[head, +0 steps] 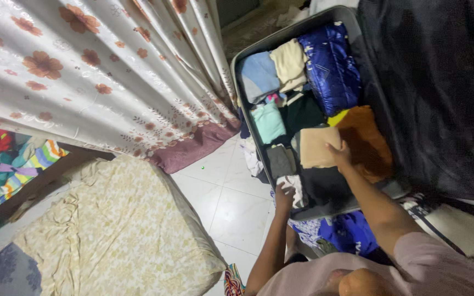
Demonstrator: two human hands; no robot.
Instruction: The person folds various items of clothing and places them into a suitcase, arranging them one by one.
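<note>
A: Where are we in the packing? The open suitcase point(259, 45) fills the upper right of the frame, its dark lid point(440, 93) lying back to the right.

B: We judge we are mid-way through settling folded clothes into it. Our right hand point(340, 154) lies flat, fingers spread, on the tan folded cloth point(316, 147) near the centre right, pressing it rather than gripping it. That cloth rests on the other clothes, just beside the brown furry piece point(366, 142).

A: And the left hand point(284, 196)?

B: Lower down, at the near rim of the suitcase, touching the white cloth point(293, 186). Whether its fingers close round the cloth we cannot tell; the back of the hand hides them.

A: What else do we see packed?

B: Toward the top, a blue patterned bundle point(329, 66), a cream folded piece point(290, 64) and a light blue one point(258, 74). A mint green piece point(269, 121) sits below those, and a grey one point(281, 160) just beside the tan cloth.

A: What does the next move call for, in our view?

B: Probably smoothing the tan cloth level and tucking the white one into the gap at the near edge, without disturbing the stacks beside it.

A: Around us?

B: A floral curtain point(94, 71) at upper left, a bed with a pale patterned sheet point(116, 230) at lower left, white floor tiles point(231, 203) between.
</note>
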